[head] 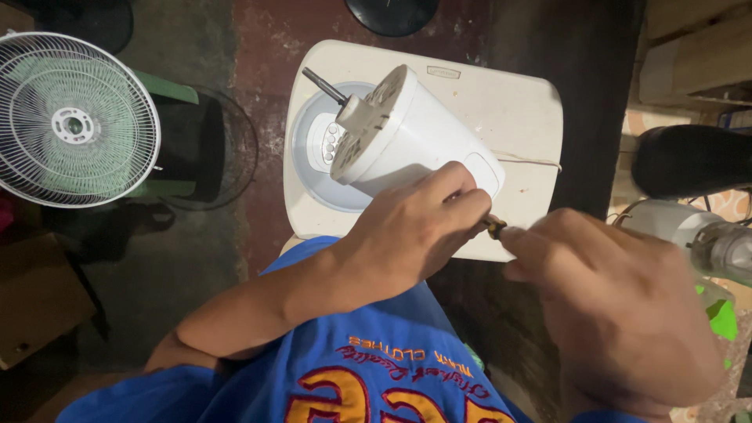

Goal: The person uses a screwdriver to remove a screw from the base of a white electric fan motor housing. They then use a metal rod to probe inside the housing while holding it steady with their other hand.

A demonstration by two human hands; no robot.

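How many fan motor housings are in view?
2: a white one on the white table under the left hand; another at the right edge. More may be hidden.

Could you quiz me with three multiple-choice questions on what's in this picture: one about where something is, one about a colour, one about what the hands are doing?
1. Where does the fan grille stand?
A. far left, on the floor side
B. on the white table
C. in the person's lap

2. What colour is the motor housing?
A. black
B. white
C. green

3. What is the left hand doing?
A. hanging free
B. resting on the motor housing
C. gripping the fan grille

Answers: 1 A, it sits left of the white table. 2 B, its shell is plainly white. 3 B, its fingers lie against the housing's rear, meeting the right hand at a small dark part.
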